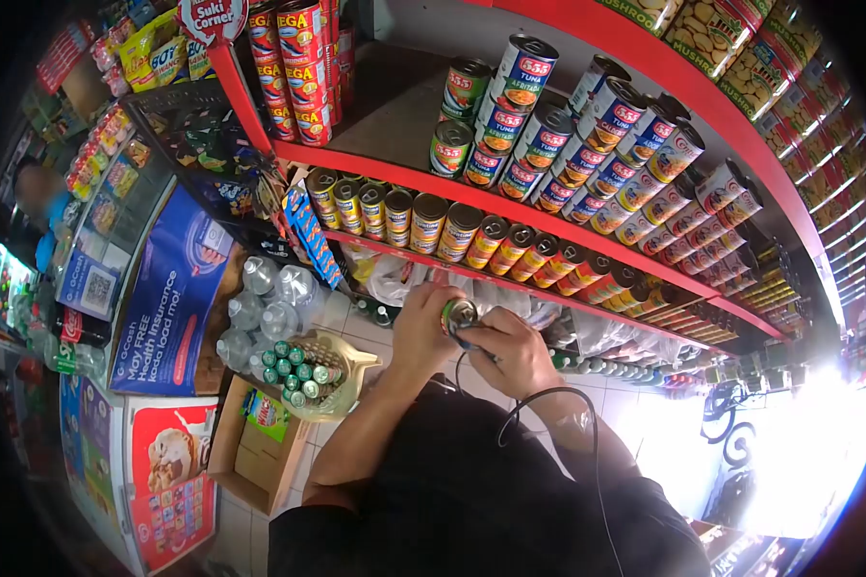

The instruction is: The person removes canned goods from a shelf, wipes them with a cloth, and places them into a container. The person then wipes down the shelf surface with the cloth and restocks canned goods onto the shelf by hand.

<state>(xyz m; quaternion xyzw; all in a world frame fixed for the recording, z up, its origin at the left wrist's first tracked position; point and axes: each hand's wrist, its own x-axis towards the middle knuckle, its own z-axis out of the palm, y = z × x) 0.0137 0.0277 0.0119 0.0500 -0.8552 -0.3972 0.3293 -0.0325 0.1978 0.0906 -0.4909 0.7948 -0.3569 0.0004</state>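
Note:
A small can (459, 314) with a silvery end and a green side is held in front of my chest. My left hand (425, 332) wraps round its left side. My right hand (506, 352) is closed at the can's right side, its fingers pressed together near the rim; something small and bluish shows at the fingertips, too small to name. A black cable (595, 452) loops past my right forearm. Beyond my hands, a lower red-edged shelf (385, 242) bears a row of yellow and red cans (429, 223).
Stacked tuna cans (505, 125) and red cans (299, 72) stand on the upper shelf. At the left are a yellowish basket (358, 370) of green-topped cans, clear plastic bottles (260, 274), an open cardboard box (250, 452) and a freezer (115, 452). A person (43, 207) is at the far left.

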